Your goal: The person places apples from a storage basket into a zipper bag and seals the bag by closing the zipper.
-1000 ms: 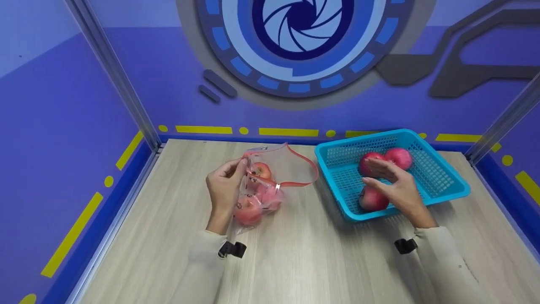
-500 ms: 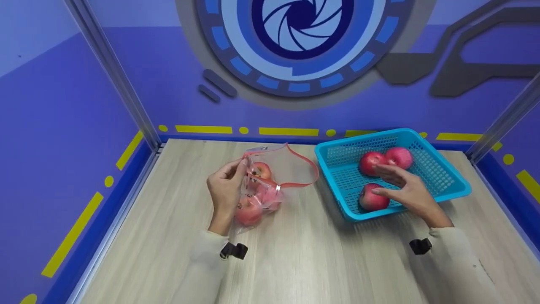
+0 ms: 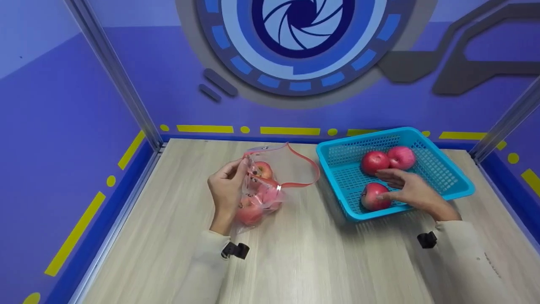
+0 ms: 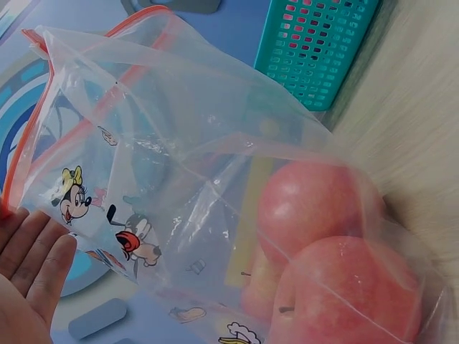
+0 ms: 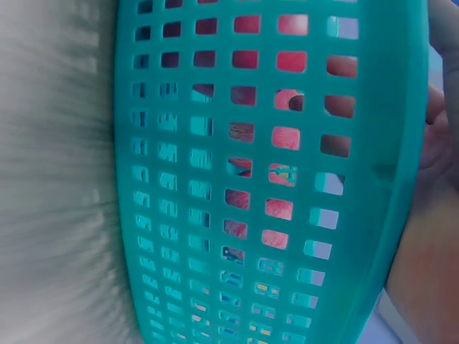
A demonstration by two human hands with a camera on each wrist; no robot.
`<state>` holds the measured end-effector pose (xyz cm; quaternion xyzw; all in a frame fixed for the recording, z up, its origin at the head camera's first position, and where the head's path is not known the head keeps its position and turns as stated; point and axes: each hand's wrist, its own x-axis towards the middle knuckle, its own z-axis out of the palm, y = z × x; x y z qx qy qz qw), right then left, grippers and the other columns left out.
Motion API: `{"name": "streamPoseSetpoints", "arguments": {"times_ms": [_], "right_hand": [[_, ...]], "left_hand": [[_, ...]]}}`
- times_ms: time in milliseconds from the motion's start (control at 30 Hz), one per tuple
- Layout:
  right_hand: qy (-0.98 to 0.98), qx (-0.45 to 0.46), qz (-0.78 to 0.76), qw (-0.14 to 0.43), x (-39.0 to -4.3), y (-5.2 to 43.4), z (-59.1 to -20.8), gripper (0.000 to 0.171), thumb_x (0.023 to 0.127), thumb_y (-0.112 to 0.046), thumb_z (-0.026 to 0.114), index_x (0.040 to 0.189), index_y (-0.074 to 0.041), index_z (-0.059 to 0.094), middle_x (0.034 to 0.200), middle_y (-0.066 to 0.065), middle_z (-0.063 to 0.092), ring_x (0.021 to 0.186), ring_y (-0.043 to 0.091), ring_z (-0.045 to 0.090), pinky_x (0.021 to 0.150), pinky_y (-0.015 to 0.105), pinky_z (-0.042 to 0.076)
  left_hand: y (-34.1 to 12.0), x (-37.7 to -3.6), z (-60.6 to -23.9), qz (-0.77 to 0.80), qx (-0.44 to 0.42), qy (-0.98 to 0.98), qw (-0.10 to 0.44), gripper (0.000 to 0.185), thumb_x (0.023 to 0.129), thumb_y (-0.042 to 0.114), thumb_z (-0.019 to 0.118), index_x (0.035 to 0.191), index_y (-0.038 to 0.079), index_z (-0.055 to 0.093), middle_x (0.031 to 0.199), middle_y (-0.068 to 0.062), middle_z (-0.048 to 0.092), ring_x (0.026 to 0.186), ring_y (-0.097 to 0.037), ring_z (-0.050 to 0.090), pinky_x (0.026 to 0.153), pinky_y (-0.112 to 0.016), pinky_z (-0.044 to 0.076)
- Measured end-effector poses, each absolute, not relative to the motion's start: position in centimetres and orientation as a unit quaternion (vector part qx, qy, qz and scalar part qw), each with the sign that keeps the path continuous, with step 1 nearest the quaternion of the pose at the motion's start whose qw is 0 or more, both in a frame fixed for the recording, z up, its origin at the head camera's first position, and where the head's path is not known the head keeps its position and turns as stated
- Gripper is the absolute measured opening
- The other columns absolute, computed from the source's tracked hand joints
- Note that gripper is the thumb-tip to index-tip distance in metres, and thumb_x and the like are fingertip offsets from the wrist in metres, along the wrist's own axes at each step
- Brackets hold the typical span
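Fingers [image 3: 382,172] of the right hand [image 3: 411,192] lie loosely spread and nearly straight over the blue basket, their tips at the near apple, touching or just short of it, closed round nothing. Over on the other side, the left hand [image 3: 225,190] pinches the red zip rim of the bag between thumb and fingertips, holding its mouth up and open.

Largest thing here is the pale wood desk [image 3: 295,261], which carries everything. On its right part sits the blue basket [image 3: 457,179], a stiff perforated plastic tray; the right wrist view shows only its mesh wall with red fruit behind the holes. Left of the basket lies the clear zip bag [image 3: 270,177], printed with cartoon figures, soft and crinkly. It will likely sag and slide under load, so the stiffer zip rim looks the best place to hold it.

Inside the bag rest several bagged apples [image 4: 337,265], pressed together at its bottom. Three more stay in the basket: two at the back, touching, and the near apple [image 3: 371,195] by the front wall. It looks round, firm, smooth and fairly heavy for its size, so it probably wants a full wrap of the fingers around its widest part rather than a tip pinch, and a gentle set-down to avoid bruising.
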<state>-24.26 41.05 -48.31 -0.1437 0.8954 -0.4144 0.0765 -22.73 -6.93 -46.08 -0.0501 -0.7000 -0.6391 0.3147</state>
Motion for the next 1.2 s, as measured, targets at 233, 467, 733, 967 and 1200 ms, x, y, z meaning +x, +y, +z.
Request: {"name": "streamPoseSetpoints", "arguments": {"times_ms": [233,467,733,967,1200], "right_hand": [[0.917,-0.154,-0.359,0.087,-24.59,40.69,-48.30,0.078,0.086,-0.026,0.092,0.148,0.002,0.055,0.144,0.026,0.060,0.132,0.049,0.056,0.101,0.060,0.053],[0.932,-0.154,-0.318,0.082,-24.73,40.31,-48.38,0.072,0.084,-0.024,0.093,0.144,0.000,0.061,0.137,0.025,0.065,0.126,0.047,0.059,0.097,0.062,0.055],[0.933,-0.164,-0.312,0.074,-24.88,40.29,-48.77,0.067,0.084,-0.023,0.093,0.141,-0.001,0.064,0.131,0.020,0.068,0.119,0.042,0.062,0.096,0.060,0.055],[0.933,-0.166,-0.312,0.071,-24.86,40.29,-49.12,0.061,0.086,-0.018,0.091,0.138,-0.002,0.065,0.129,0.021,0.069,0.119,0.044,0.062,0.095,0.060,0.055],[0.928,-0.170,-0.326,0.052,-24.64,40.23,-49.14,0.062,0.086,-0.015,0.090,0.140,0.000,0.063,0.130,0.023,0.068,0.119,0.046,0.063,0.095,0.061,0.056]], "left_hand": [[-7.15,-22.84,-46.01,-0.645,-0.049,-0.694,0.316,0.012,0.098,0.009,0.078,0.103,-0.001,0.082,0.091,-0.007,0.080,0.076,-0.017,0.070,0.069,-0.021,0.056],[-7.17,-22.87,-45.92,-0.648,-0.053,-0.689,0.320,0.012,0.098,0.007,0.078,0.103,-0.002,0.082,0.091,-0.009,0.079,0.076,-0.016,0.070,0.069,-0.021,0.056],[-7.01,-22.97,-45.90,-0.649,-0.057,-0.686,0.324,0.011,0.097,0.008,0.079,0.100,-0.002,0.083,0.089,-0.009,0.079,0.075,-0.014,0.068,0.067,-0.020,0.055],[-6.99,-22.93,-46.03,-0.648,-0.056,-0.687,0.324,0.011,0.097,0.008,0.079,0.101,-0.001,0.083,0.090,-0.010,0.079,0.076,-0.018,0.071,0.069,-0.021,0.056],[-6.90,-22.80,-45.87,-0.646,-0.053,-0.692,0.319,0.011,0.097,0.008,0.079,0.101,-0.001,0.083,0.091,-0.008,0.079,0.076,-0.018,0.070,0.068,-0.021,0.056]]}}
